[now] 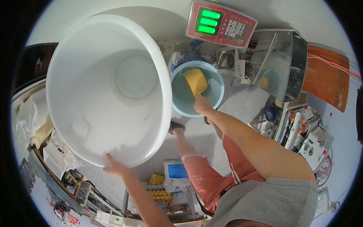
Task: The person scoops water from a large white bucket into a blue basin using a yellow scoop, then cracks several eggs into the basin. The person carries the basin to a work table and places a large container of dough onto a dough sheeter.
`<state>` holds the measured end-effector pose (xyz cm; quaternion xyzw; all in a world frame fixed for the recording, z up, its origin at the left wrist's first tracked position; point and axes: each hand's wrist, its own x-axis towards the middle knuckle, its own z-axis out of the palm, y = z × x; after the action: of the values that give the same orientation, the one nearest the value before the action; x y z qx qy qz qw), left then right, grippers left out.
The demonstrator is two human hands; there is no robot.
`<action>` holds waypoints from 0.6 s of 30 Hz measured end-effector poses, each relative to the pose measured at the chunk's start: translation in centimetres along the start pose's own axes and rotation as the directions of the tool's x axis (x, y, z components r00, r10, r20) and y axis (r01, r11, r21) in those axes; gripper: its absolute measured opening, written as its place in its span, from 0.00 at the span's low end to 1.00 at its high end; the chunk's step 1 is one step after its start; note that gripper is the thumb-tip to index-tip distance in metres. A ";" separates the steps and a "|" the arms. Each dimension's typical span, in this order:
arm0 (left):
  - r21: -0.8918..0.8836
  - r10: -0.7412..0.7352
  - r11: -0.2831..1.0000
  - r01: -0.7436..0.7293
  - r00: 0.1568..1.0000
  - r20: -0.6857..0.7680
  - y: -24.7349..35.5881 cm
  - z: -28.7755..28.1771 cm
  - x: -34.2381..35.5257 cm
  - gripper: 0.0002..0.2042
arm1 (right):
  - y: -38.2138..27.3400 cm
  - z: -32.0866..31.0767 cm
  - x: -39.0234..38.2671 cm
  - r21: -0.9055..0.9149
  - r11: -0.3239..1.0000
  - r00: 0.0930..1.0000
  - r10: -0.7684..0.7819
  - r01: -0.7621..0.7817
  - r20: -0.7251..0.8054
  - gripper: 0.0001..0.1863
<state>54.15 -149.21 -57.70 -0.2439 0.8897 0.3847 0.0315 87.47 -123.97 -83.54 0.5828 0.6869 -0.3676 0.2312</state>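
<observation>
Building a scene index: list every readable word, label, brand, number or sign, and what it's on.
Print located, not copied out.
Red scale panel: green displays, digits blurred; keypad numerals legible; small characters around them, mostly unclear.
Red-and-white panel, lower left: characters too small.
White tub, light blue basin, yellow scoop: no lettering visible.

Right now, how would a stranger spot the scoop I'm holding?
Find the huge white tub; just right of it is a smaller pale-blue basin. The scoop is inside, its handle in the right hand, bright yellow against the blue.
</observation>
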 end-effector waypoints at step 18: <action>0.026 -0.029 0.999 0.028 0.999 0.022 2.0 0.1 -2.4 0.33 | 4.6 -1.6 3.4 0.494 0.854 0.981 0.090 -0.164 0.169 0.18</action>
<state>55.32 -146.97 -55.90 -0.2517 0.8906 0.3756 0.0501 91.33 -120.37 -86.18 0.6399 0.5085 -0.5584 0.1418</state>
